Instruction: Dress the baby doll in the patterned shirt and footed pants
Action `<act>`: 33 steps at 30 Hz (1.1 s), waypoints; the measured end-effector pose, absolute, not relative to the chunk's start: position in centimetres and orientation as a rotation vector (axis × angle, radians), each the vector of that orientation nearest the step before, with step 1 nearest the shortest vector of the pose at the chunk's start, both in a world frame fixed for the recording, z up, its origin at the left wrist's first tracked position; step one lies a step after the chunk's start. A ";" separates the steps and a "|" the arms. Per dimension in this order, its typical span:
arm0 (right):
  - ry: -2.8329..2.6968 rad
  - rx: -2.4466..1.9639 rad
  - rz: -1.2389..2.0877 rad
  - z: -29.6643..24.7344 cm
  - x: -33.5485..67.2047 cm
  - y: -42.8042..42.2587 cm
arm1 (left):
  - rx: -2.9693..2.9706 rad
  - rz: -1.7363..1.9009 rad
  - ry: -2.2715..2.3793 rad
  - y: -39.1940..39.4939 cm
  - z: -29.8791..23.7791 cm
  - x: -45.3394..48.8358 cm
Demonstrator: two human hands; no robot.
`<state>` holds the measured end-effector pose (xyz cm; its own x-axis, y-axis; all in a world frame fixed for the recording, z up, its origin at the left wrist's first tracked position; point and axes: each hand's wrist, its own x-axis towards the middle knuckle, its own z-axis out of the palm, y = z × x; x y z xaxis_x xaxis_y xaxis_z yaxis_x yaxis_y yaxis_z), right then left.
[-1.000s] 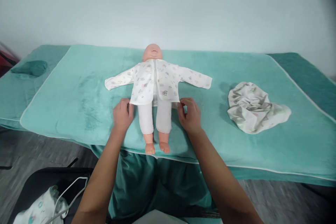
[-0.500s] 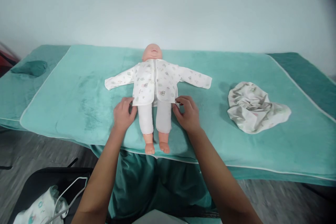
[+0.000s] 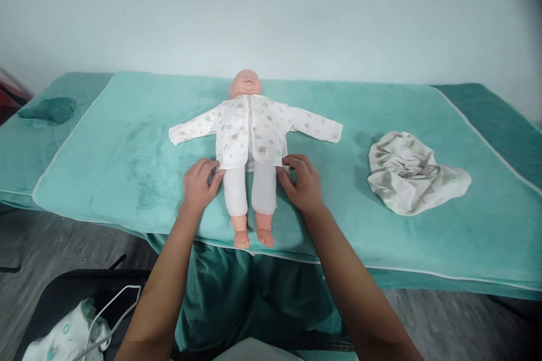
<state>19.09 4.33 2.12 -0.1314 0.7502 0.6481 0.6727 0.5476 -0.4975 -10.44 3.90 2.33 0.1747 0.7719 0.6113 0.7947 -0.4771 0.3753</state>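
Observation:
A baby doll (image 3: 245, 83) lies on its back on the green bed cover, head toward the wall and bare feet toward me. It wears a white printed jacket (image 3: 232, 135) with both sleeves spread wide, and white trousers (image 3: 265, 189). The jacket's front edges meet near the middle of the chest. My left hand (image 3: 201, 183) pinches the jacket's lower left corner between thumb and fingers. At the opposite lower corner, my right hand (image 3: 302, 180) has its fingertips closed on the hem.
To the right lies a crumpled printed cloth (image 3: 406, 175) on the green cover (image 3: 127, 192). A black chair (image 3: 55, 293) at lower left holds another printed cloth (image 3: 70, 335) and a white cable (image 3: 114, 299). A pale wall rises behind the bed.
My left hand has shifted slightly to the right, and the jacket's left hem corner has moved inward with it. My right hand stays nearly still.

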 end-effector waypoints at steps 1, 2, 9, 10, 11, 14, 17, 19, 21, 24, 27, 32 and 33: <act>-1.850 -1.170 0.109 2.1 19.1 4.3 | -2.392 -1.209 -1.591 3.9 2.3 -10.5; -1.849 -1.172 0.110 2.1 19.1 4.3 | -2.397 -1.207 -1.591 3.9 2.3 -10.5; -1.860 -1.161 0.099 2.2 19.1 4.3 | -2.426 -1.196 -1.569 4.0 2.4 -10.5; -1.862 -1.154 0.093 2.2 19.1 4.3 | -2.425 -1.195 -1.569 4.0 2.4 -10.5; -1.863 -1.148 0.089 2.2 19.1 4.3 | -2.423 -1.196 -1.570 4.0 2.4 -10.5; -1.866 -1.153 0.105 2.3 19.1 4.2 | -2.416 -1.203 -1.569 4.0 2.4 -10.4; -1.867 -1.144 0.166 2.5 19.2 4.1 | -2.418 -1.212 -1.594 4.0 2.5 -10.4; -1.839 -1.139 0.199 2.6 19.2 4.1 | -2.415 -1.224 -1.623 4.0 2.5 -10.4; -1.753 -1.177 0.184 2.7 19.3 4.2 | -2.397 -1.246 -1.657 4.1 2.5 -10.3; -1.574 -1.272 0.182 2.5 19.4 4.7 | -2.348 -1.270 -1.725 4.2 2.6 -10.2; -1.513 -1.318 0.307 2.3 19.5 5.1 | -2.340 -1.288 -1.812 4.3 2.8 -10.1; -1.399 -1.322 0.547 2.2 19.3 6.2 | -2.361 -1.453 -2.022 5.3 3.2 -10.0; -1.340 -1.321 0.593 2.3 19.2 6.7 | -2.376 -1.521 -2.041 5.8 3.3 -9.8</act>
